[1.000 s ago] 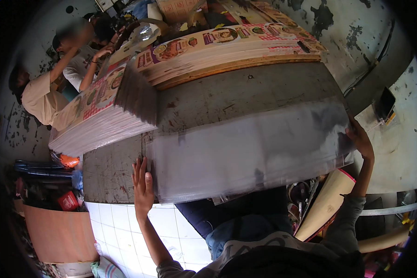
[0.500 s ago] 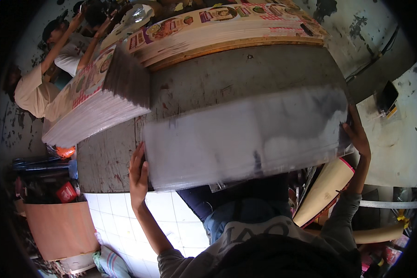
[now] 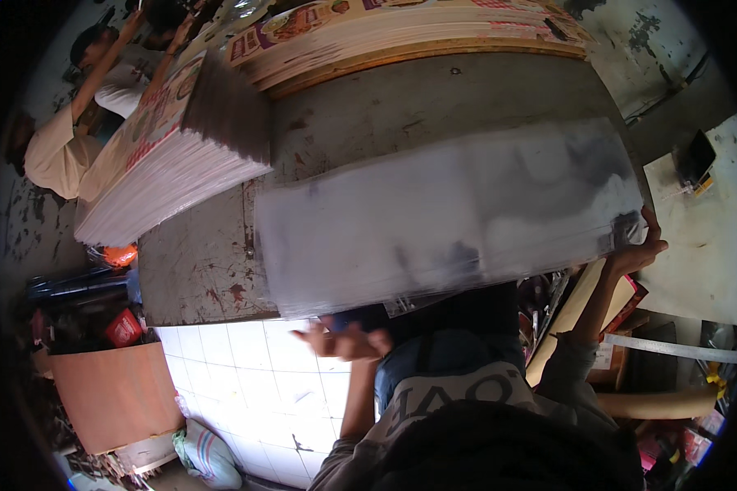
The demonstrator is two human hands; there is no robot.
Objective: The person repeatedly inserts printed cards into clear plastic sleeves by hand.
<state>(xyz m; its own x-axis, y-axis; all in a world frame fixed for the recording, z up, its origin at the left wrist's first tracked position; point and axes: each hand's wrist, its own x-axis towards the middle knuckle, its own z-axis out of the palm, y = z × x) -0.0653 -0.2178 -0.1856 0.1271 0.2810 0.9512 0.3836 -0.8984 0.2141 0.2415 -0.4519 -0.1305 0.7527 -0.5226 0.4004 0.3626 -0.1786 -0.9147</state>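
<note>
Stack of large pale sheets [image 3: 450, 217], blurred, lying across the near part of the worn grey worktable [image 3: 213, 270], its near long edge overhanging the table toward my body.

Right hand [image 3: 635, 245]: at the stack's right end, fingers wrapped up around its corner, clamped on the sheets.

Left hand [image 3: 344, 340]: below the stack's near edge, just off the sheets and over the white tiled floor [image 3: 246, 368]; fingers loosely spread and blurred, holding nothing.

Pile of printed sheets [image 3: 168, 151]: on the table left of and beyond the stack, thick, colour print on top, pale edges fanned toward me.

Second layer of printed sheets on a board [image 3: 409, 37]: along the table's far edge, beyond the stack.

Another person in a white shirt [image 3: 82, 106]: beyond the left pile, arms raised.

Brown cardboard box [image 3: 115, 393]: on the floor, left of and below the stack.

Rolled tan paper [image 3: 573, 315]: leaning under the stack's right end, beside my right forearm.
</note>
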